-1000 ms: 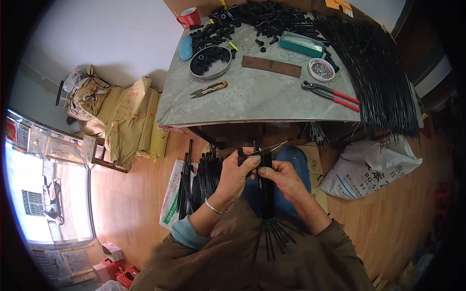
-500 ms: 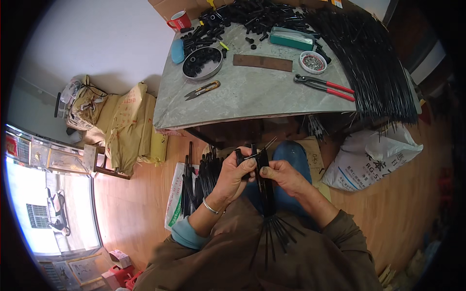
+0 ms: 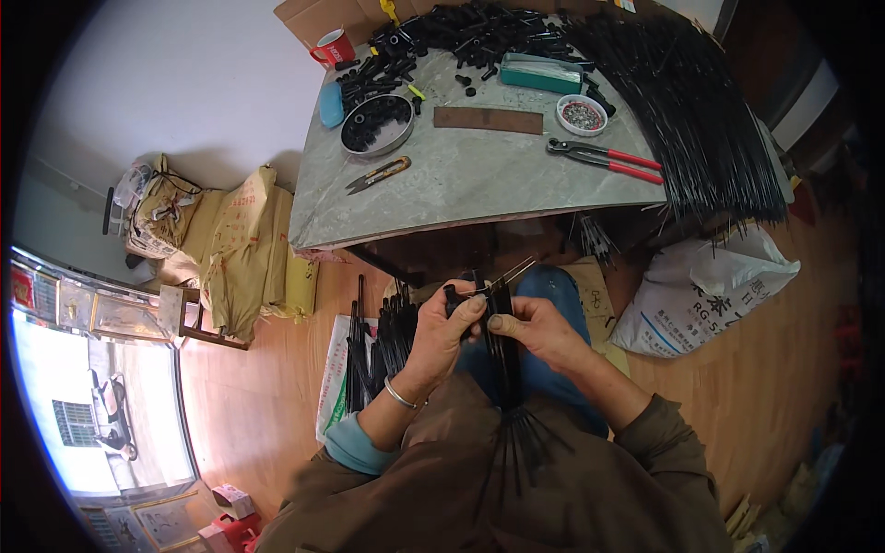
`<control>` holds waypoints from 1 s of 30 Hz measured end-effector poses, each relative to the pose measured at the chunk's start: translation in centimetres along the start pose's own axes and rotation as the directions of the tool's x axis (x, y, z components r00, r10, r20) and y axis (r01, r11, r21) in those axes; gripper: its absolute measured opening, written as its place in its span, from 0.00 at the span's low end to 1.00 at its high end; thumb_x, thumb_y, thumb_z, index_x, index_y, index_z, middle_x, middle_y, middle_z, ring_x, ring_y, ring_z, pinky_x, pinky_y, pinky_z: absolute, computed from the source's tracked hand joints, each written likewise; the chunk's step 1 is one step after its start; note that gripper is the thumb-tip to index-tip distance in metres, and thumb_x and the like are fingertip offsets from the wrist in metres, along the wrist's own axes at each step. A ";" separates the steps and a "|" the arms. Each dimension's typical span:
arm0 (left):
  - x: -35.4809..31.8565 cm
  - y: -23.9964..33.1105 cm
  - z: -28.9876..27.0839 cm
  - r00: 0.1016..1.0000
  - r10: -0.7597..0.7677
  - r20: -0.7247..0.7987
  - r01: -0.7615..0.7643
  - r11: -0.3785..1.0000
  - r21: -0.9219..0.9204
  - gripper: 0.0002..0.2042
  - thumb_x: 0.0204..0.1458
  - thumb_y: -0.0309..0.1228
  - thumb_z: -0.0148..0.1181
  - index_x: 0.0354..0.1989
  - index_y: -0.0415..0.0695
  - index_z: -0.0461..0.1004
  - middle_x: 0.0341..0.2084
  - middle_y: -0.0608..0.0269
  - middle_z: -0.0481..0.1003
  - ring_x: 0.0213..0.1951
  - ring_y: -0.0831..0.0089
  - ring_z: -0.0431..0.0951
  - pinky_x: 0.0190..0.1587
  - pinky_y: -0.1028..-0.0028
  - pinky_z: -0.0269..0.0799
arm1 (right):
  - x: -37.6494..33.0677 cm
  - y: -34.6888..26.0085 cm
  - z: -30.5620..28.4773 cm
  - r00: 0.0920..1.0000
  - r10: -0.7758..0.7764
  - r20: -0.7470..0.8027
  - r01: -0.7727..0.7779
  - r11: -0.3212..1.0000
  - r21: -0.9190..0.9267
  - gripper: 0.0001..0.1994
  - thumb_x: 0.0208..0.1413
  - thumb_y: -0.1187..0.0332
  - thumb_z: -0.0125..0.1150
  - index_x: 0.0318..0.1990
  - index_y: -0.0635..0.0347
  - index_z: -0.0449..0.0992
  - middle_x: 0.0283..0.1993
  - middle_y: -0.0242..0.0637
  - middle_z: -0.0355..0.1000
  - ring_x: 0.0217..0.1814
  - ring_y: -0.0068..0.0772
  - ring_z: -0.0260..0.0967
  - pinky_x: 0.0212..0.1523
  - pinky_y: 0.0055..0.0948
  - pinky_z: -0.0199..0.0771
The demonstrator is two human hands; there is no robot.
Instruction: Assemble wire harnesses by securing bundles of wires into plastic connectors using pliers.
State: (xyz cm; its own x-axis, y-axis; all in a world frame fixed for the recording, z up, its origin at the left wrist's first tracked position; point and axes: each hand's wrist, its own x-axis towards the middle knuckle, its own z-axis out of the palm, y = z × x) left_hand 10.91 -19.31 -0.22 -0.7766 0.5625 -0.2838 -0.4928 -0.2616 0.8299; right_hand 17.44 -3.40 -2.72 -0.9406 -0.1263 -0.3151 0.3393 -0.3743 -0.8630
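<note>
Over my lap is a narrow bundle of black ribs, looking like a folded umbrella frame [image 3: 509,369], its thin rod ends fanning out toward my body. My left hand [image 3: 447,323] is closed round its upper end, thumb on top, where short black stubs stick out above the fingers. With thumb and fingers, my right hand [image 3: 535,332] pinches the bundle from the right side. Two thin metal rods [image 3: 516,272] slant up and right from between the hands. What lies inside my left fist is partly hidden.
Ahead stands a grey table [image 3: 415,198] with red-handled pincers [image 3: 604,158], thread snips [image 3: 378,173], a brown strip [image 3: 489,120], a bowl of black parts [image 3: 378,124], a dish of small metal pieces [image 3: 582,115] and black rods [image 3: 701,120]. A white sack [image 3: 705,295] stands right; black bundles [image 3: 392,332] left.
The view has shifted slightly, so the table sits a little further left and higher. The thin metal rods have tilted a little to the right; both hands keep their hold.
</note>
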 end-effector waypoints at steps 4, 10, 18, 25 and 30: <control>0.0 0.3 0.2 0.995 0.088 -0.035 -0.079 0.974 0.213 0.07 0.54 0.30 0.59 0.36 0.43 0.70 0.22 0.71 0.69 0.22 0.84 0.66 0.25 0.83 0.61 | 0.0 -0.3 2.0 0.950 -0.305 -0.073 0.308 0.950 0.046 0.13 0.54 0.70 0.63 0.45 0.62 0.71 0.36 0.33 0.74 0.35 0.24 0.73 0.38 0.23 0.73; -0.2 1.0 -0.3 0.998 0.066 -0.020 -0.058 0.961 0.271 0.12 0.56 0.35 0.57 0.42 0.40 0.71 0.21 0.70 0.67 0.23 0.83 0.65 0.26 0.82 0.61 | 0.0 -0.7 3.6 0.978 -0.151 -0.143 0.183 0.953 0.241 0.14 0.55 0.74 0.61 0.47 0.63 0.66 0.33 0.34 0.71 0.31 0.26 0.72 0.29 0.26 0.77; 4.3 5.4 -0.1 0.999 0.046 -0.011 -0.047 0.965 -0.259 0.19 0.61 0.40 0.49 0.54 0.39 0.66 0.35 0.65 0.70 0.39 0.72 0.74 0.43 0.72 0.70 | 0.3 -1.1 4.0 0.959 -0.224 -0.174 0.256 0.947 0.192 0.15 0.55 0.75 0.59 0.48 0.63 0.64 0.32 0.35 0.68 0.26 0.24 0.69 0.25 0.25 0.75; 5.7 5.2 -1.1 0.942 -0.098 0.322 0.122 0.991 -0.055 0.21 0.56 0.34 0.58 0.56 0.40 0.64 0.38 0.62 0.73 0.43 0.67 0.75 0.50 0.67 0.70 | 0.4 -1.2 4.5 0.959 -0.211 -0.188 0.237 0.963 0.127 0.10 0.57 0.72 0.58 0.43 0.63 0.65 0.25 0.34 0.67 0.23 0.23 0.66 0.24 0.22 0.70; 5.9 4.1 -1.1 0.939 -0.093 0.332 0.150 0.977 -0.152 0.19 0.56 0.36 0.58 0.53 0.40 0.66 0.37 0.61 0.74 0.43 0.69 0.74 0.50 0.68 0.70 | 0.4 -1.3 4.5 0.955 -0.200 -0.217 0.227 0.968 0.104 0.08 0.57 0.72 0.58 0.39 0.63 0.66 0.24 0.33 0.67 0.23 0.23 0.66 0.24 0.22 0.70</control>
State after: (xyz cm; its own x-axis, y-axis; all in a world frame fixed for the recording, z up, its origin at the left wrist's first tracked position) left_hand 3.87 -17.90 0.97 -0.5531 0.8125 -0.1842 -0.6577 -0.2901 0.6952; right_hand 16.54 -7.09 0.05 -0.9648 0.1533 -0.2139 0.1146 -0.4867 -0.8660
